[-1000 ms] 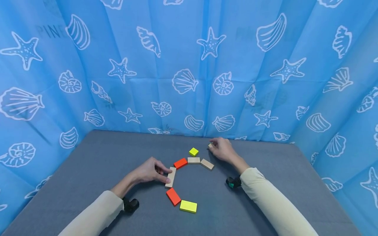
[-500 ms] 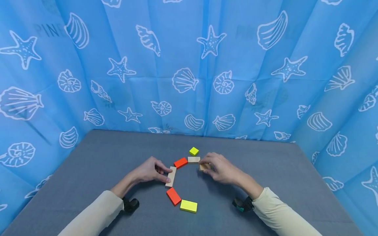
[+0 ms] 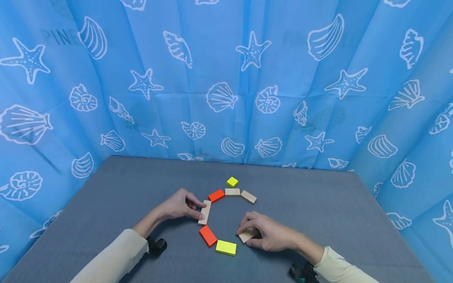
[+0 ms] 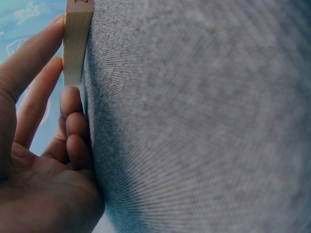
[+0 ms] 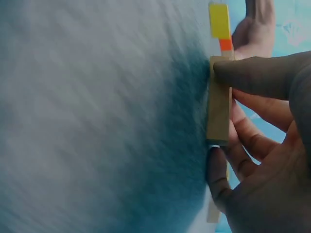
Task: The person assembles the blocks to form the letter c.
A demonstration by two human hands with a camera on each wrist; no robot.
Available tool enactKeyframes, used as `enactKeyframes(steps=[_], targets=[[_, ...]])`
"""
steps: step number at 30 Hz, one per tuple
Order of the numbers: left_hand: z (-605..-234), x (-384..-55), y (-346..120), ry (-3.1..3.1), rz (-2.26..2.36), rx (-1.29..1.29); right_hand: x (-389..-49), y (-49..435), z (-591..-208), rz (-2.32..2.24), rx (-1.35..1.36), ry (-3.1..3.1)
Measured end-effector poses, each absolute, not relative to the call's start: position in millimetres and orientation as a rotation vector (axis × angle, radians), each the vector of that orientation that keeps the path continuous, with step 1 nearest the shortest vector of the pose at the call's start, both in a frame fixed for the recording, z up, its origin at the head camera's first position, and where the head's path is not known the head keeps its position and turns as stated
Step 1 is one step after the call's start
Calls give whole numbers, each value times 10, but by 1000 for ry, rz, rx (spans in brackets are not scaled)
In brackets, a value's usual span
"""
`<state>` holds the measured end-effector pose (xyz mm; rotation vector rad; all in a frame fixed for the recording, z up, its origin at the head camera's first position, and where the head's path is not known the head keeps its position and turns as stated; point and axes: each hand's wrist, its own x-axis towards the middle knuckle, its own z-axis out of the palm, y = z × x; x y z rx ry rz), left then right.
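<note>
My left hand [image 3: 180,205] holds a plain wooden block [image 3: 206,210] at the left of a curved row, its thumb and index fingertip on the block. In the left wrist view, two fingertips touch that block [image 4: 77,46], while other fingers curl below. My right hand [image 3: 270,232] pinches another plain wooden block [image 3: 247,235] at the lower right, just right of a yellow block [image 3: 225,247] and apart from it. The right wrist view shows the thumb across this block [image 5: 218,109]. A red block [image 3: 208,236] lies between the left-hand block and the yellow one.
Up the curve lie another red block [image 3: 216,195] and two plain wooden blocks [image 3: 232,192] [image 3: 249,197]. Behind them sits a small yellow block [image 3: 232,181]. All rest on a grey cloth-covered table [image 3: 141,177], backed by a blue shell-patterned curtain [image 3: 226,125].
My right hand has come from the far right of the table toward me, carrying a wooden block past the curve to its lower right. My left hand has stayed in place.
</note>
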<state>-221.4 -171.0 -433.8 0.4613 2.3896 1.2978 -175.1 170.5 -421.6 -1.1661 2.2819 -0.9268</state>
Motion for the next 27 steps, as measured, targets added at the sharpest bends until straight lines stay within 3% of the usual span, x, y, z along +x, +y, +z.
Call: enactKeyframes(steps=[27], targets=[[-4328,-2205,-1700,2390,1296,452,-1608,1634,-4283,-1042,-1057,2175]])
